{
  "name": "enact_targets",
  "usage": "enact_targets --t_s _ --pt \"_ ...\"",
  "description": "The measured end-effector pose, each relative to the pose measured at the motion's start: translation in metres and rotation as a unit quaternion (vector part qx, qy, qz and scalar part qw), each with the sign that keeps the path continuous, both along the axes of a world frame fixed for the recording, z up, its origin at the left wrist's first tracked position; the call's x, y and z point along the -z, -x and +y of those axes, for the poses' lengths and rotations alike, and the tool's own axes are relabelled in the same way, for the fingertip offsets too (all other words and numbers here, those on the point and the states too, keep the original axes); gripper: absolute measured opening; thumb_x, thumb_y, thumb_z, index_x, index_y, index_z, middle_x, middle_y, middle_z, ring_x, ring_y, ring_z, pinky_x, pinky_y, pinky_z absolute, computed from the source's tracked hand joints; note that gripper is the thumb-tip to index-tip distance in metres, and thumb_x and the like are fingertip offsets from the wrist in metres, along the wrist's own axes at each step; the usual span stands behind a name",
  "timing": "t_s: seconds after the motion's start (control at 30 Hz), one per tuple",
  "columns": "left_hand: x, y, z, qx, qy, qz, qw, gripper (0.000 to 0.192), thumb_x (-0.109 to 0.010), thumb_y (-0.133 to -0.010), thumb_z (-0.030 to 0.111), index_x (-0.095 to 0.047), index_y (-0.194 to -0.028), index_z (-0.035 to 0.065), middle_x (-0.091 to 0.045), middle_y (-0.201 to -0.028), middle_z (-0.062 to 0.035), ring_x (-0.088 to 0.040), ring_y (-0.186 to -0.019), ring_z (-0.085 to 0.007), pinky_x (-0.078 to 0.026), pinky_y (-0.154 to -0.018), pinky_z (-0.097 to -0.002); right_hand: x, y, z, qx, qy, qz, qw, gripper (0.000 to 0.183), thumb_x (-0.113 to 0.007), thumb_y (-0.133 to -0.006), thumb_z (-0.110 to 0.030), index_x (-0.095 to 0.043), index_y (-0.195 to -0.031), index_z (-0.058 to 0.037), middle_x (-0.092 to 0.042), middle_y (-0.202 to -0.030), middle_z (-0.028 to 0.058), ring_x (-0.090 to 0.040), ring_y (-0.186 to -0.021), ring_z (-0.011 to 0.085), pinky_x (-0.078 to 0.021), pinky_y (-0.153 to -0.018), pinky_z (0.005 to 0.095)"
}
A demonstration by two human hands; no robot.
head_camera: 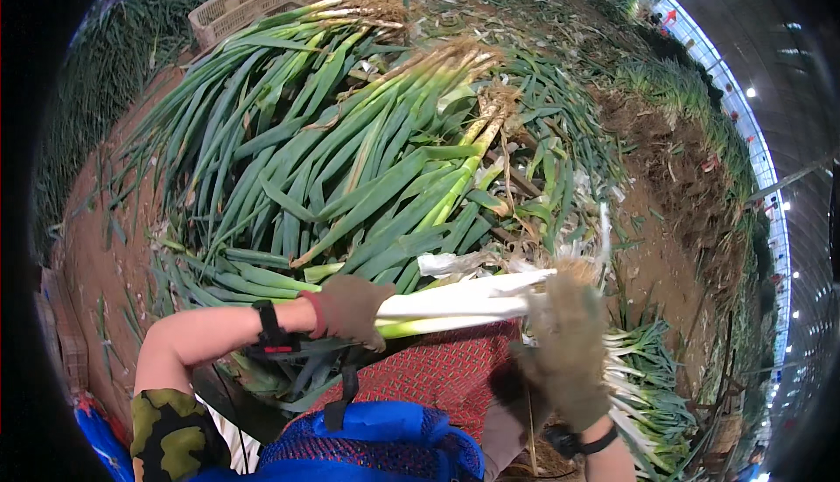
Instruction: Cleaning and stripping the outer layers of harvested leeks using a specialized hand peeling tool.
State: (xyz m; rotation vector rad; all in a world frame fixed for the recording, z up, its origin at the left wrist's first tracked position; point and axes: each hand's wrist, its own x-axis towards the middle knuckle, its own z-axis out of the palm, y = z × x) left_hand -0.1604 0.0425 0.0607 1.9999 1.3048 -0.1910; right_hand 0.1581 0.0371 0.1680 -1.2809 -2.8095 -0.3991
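Observation:
My left hand (354, 311), in a brown work glove, is closed around a small bunch of long green onions (459, 305) held across my lap. The white stalks point right and the green leaves trail off to the left. My right hand (569, 351), gloved too, is blurred at the root end of the bunch. Whether its fingers grip the stalks cannot be made out. Just beyond that hand show tan roots (581, 271). Ahead of me lies a large heap of untrimmed green onions (367, 147), their roots towards the upper right.
White-stalked onions (633, 377) lie in a row at my right. A plastic crate (239, 6) stands behind the heap. Papery peelings (459, 263) litter the near edge of the heap. More onions (98, 101) are piled at the far left. A red patterned cloth (433, 370) covers my lap.

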Motion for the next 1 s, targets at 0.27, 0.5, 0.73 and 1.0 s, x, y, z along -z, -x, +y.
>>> enact_targets --t_s 0.27,0.5,0.73,1.0 --pt "-0.039 -0.024 0.061 0.075 0.303 -0.310 0.898 0.042 -0.084 -0.070 0.021 -0.057 -0.100 0.0094 -0.067 -0.071 -0.0033 -0.063 -0.060 -0.0098 -0.048 -0.051 -0.0229 0.038 0.062 0.010 -0.142 -0.192 0.024 0.971 0.058 -0.061 -0.087 -0.022 -0.039 -0.139 -0.0337 -0.050 -0.133 0.0080 -0.047 -0.126 0.0279 -0.0320 -0.109 0.0538" --pt "-0.073 -0.057 0.069 0.121 0.436 -0.376 0.808 0.053 -0.074 -0.075 0.004 -0.050 -0.122 0.0032 -0.065 -0.089 -0.0054 -0.063 -0.081 -0.0135 -0.054 -0.066 -0.0258 -0.014 0.047 0.019 -0.156 -0.322 0.072 0.931 0.048 -0.062 -0.087 -0.024 -0.047 -0.132 -0.0339 -0.054 -0.123 0.0082 -0.054 -0.116 0.0250 -0.0370 -0.106 0.0473" --pt "-0.109 -0.081 0.052 0.170 0.434 -0.376 0.801 0.036 -0.077 -0.075 0.015 -0.057 -0.102 0.0037 -0.064 -0.086 -0.0035 -0.061 -0.075 -0.0130 -0.052 -0.068 -0.0300 -0.053 0.018 0.008 -0.188 -0.334 0.004 0.924 0.036 -0.067 -0.081 -0.023 -0.058 -0.115 -0.0254 -0.057 -0.106 0.0071 -0.057 -0.105 0.0264 -0.0488 -0.087 0.0391" --pt "-0.110 -0.010 0.013 0.160 0.069 -0.222 0.959 0.085 -0.077 -0.080 0.040 -0.034 -0.144 0.0057 -0.067 -0.099 -0.0138 -0.063 -0.084 -0.0175 -0.051 -0.074 -0.0334 -0.087 -0.026 -0.001 -0.129 -0.327 -0.027 0.936 0.038 -0.067 -0.078 -0.016 -0.054 -0.113 -0.0183 -0.059 -0.100 0.0076 -0.060 -0.095 0.0263 -0.0507 -0.077 0.0405"
